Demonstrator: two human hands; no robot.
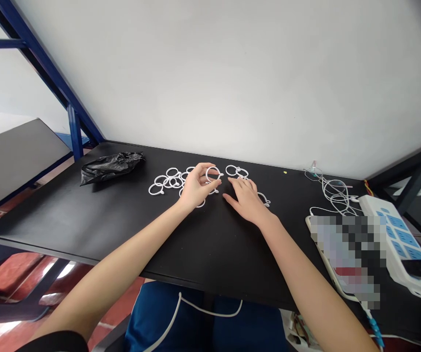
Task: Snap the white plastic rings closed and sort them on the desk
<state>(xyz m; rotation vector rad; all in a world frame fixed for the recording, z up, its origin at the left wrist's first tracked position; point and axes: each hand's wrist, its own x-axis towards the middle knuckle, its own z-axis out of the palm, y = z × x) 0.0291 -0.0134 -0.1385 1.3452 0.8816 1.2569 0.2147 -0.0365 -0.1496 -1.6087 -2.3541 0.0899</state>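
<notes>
Between the thumb and fingers of my left hand (195,188), a white plastic ring with a small knob (221,174) is held upright, just above the black tabletop (210,244). It looks like a curtain ring. Several similar white rings (176,184) lie in an overlapping cluster to the left of that hand and partly beneath it. My right hand (247,199) is open over the table, thumb apart from its fingers, which point toward the left hand. More rings (238,169) lie beyond its fingertips, and another ring (267,201) shows partly hidden beside it.
A crumpled black plastic bag (111,167) lies at the back left. On the right are a phone (315,234) with a blurred screen, a tangled white cable (337,193) and a white power strip (369,208). A pale wall (210,88) stands behind the table.
</notes>
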